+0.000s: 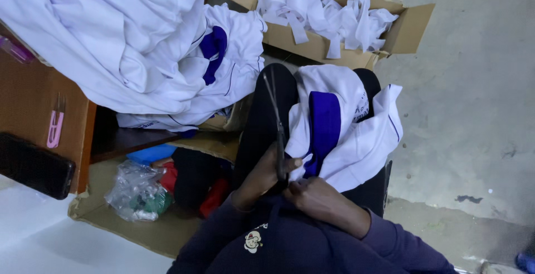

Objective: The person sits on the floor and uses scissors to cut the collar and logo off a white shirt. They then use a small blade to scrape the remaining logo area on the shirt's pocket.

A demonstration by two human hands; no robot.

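Left hand (262, 176), lower centre of frame: fingers closed around the handles of long scissors (277, 132), blades pointing up-frame along the dark trouser leg.

Right hand (312, 193), just beside it: fingers pinching the near edge of a white-and-blue garment (340, 126) draped across the lap, centre frame.

Upper left: heap of similar white garments (128, 45) on a wooden table (33, 101), apparently awaiting handling.

Top centre: cardboard box (412, 26) filled with white fabric strips (323, 9), judged to be offcuts already made.

Judgement: work partly through, with many pieces remaining.

Left edge: pink snips (55, 129), dark phone (33, 165).
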